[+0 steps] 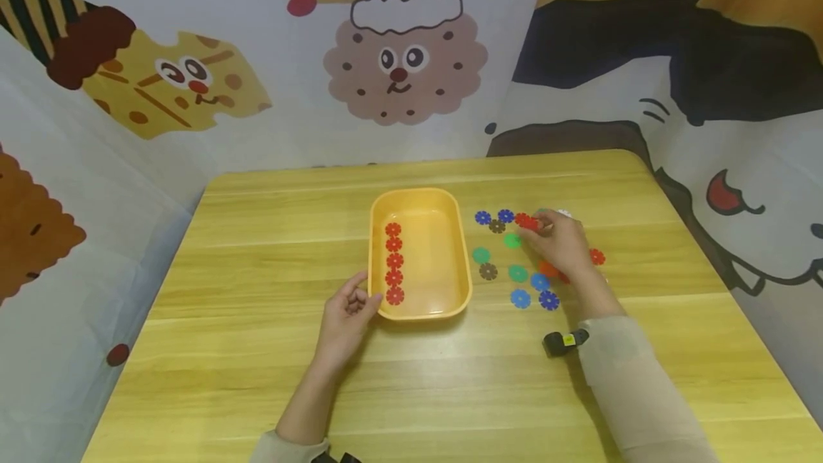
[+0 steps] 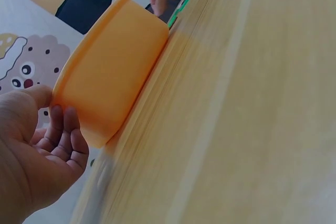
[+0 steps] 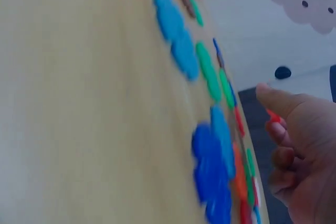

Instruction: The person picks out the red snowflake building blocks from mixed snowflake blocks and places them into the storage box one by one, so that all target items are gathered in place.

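Note:
My left hand (image 1: 343,321) pinches the near-left corner of a yellow-orange plastic tray (image 1: 434,256), thumb at the rim and fingers against the outer wall in the left wrist view. Inside the tray, several red notched discs (image 1: 394,261) form a straight line along its left side. Over the table to the right, my right hand (image 1: 561,243) holds a red notched disc (image 3: 273,115) between thumb and fingers. Beneath and around that hand lie loose discs, among them a bright green disc (image 1: 512,240) and a blue disc (image 1: 506,216); the hand hides some.
Nearer me on the right lie a light blue disc (image 1: 521,299) and a dark blue disc (image 1: 549,300). A brown disc (image 1: 489,271) sits close to the tray's right side. Behind the wooden table (image 1: 270,234) hangs a cartoon-printed cloth (image 1: 257,141).

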The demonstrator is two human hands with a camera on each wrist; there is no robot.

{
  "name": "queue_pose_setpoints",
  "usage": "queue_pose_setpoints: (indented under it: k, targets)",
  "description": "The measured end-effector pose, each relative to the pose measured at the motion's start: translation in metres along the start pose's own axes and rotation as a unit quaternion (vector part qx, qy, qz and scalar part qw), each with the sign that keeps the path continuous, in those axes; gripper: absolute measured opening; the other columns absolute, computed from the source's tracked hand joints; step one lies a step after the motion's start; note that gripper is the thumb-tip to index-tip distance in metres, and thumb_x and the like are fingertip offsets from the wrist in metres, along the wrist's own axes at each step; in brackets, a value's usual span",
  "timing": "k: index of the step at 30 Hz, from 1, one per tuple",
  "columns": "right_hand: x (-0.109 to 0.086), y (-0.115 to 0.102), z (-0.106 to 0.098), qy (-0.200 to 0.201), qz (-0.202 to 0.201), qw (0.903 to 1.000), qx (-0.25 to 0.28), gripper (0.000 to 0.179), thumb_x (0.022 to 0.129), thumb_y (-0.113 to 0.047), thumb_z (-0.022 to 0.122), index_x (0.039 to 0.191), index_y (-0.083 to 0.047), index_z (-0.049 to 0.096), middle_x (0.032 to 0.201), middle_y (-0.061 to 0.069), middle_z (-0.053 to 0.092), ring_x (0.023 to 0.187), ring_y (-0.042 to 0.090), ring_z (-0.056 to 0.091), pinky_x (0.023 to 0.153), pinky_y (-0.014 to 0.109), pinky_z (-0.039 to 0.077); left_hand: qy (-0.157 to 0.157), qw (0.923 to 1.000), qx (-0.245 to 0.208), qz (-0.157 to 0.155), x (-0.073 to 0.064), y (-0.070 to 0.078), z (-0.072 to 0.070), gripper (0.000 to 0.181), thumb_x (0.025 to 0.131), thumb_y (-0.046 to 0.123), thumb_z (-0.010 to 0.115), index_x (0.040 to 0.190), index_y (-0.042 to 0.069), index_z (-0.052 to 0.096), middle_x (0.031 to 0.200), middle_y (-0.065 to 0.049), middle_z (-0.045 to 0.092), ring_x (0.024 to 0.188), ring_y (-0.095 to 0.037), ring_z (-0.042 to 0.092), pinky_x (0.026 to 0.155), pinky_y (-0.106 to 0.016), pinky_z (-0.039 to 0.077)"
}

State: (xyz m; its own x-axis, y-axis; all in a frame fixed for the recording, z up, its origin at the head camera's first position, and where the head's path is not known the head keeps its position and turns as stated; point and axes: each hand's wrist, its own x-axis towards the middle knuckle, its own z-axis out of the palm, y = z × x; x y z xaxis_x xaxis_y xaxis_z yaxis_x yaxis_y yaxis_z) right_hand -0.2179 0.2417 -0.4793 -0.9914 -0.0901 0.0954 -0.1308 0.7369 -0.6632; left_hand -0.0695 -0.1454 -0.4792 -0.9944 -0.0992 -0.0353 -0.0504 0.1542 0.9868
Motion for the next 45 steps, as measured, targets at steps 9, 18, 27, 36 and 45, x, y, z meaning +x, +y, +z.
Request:
queue_pose_setpoints:
  k: [9, 18, 27, 36, 45]
  targets:
    - [0.004, -0.031, 0.019, -0.008, -0.018, 0.9978, 0.064, 0.054, 0.092, -0.04, 0.076, 0.127, -0.001, 0.064, 0.1, 0.011, 0.065, 0.069, 0.021, 0.055, 0.055, 0.028, 0.047, -0.002, 1.0, -0.006, -0.007, 0.0, -0.001, 0.001, 0.056, 0.094, 0.01, 0.072, 0.145, 0.001, 0.051, 0.086, -0.01, 0.062, 0.078, -0.016, 0.059, 0.07, -0.02, 0.052]
    - [0.008, -0.062, 0.039, -0.027, -0.046, 0.9924, 0.111, 0.044, 0.09, -0.033, 0.078, 0.12, -0.003, 0.068, 0.088, 0.008, 0.063, 0.073, 0.02, 0.053, 0.057, 0.024, 0.045, 0.0, 0.9999, -0.002, -0.012, -0.002, 0.003, 0.002, 0.055, 0.094, 0.009, 0.073, 0.144, 0.001, 0.052, 0.085, -0.01, 0.063, 0.076, -0.017, 0.06, 0.071, -0.021, 0.053]
    - [0.012, -0.096, 0.048, -0.036, -0.079, 0.9859, 0.143, 0.043, 0.09, -0.036, 0.078, 0.12, -0.006, 0.069, 0.085, 0.006, 0.061, 0.068, 0.02, 0.048, 0.055, 0.025, 0.04, 0.003, 0.9999, -0.004, -0.014, -0.001, 0.002, 0.002, 0.055, 0.093, 0.007, 0.073, 0.143, 0.0, 0.052, 0.084, -0.009, 0.063, 0.076, -0.017, 0.06, 0.071, -0.022, 0.053]
    - [0.018, -0.128, 0.06, -0.037, -0.11, 0.9805, 0.158, 0.042, 0.089, -0.03, 0.08, 0.12, -0.004, 0.069, 0.088, 0.005, 0.063, 0.075, 0.019, 0.056, 0.064, 0.027, 0.05, 0.001, 0.9999, -0.006, -0.015, -0.001, 0.0, 0.001, 0.055, 0.093, 0.01, 0.074, 0.143, 0.001, 0.053, 0.085, -0.009, 0.063, 0.077, -0.017, 0.06, 0.071, -0.022, 0.053]
    - [0.03, -0.144, 0.077, -0.067, -0.142, 0.9801, 0.121, 0.04, 0.089, -0.023, 0.08, 0.119, 0.001, 0.068, 0.096, 0.01, 0.067, 0.08, 0.02, 0.062, 0.067, 0.029, 0.055, -0.002, 0.9998, -0.012, -0.013, -0.001, 0.0, 0.0, 0.056, 0.093, 0.01, 0.074, 0.143, 0.001, 0.052, 0.086, -0.009, 0.062, 0.078, -0.016, 0.059, 0.071, -0.021, 0.052]
